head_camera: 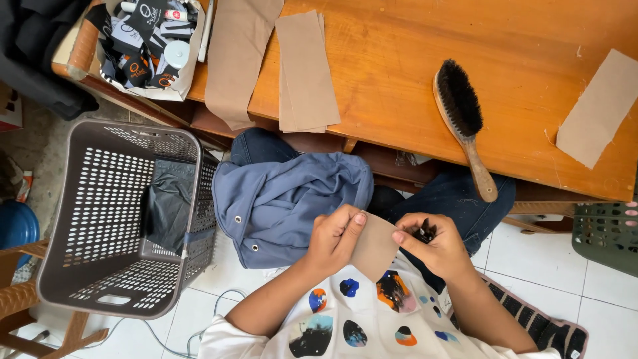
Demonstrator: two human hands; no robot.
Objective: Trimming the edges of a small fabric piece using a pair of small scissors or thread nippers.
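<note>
My left hand (pixel 334 238) and my right hand (pixel 428 246) together pinch a rounded piece of tan fabric (pixel 375 249) over my lap. The left thumb and fingers grip its left edge. The right hand presses its right edge and also holds a small black object (pixel 425 233) against the palm; what it is cannot be told. A blue-grey garment with metal eyelets (pixel 286 199) lies over my knees just left of the hands.
An orange wooden table (pixel 412 73) holds tan fabric strips (pixel 306 70), a wooden brush with black bristles (pixel 462 116), another tan piece (pixel 598 110) and a bag of black labels (pixel 143 43). A grey perforated basket (pixel 119 213) stands left; a green crate (pixel 608 233) right.
</note>
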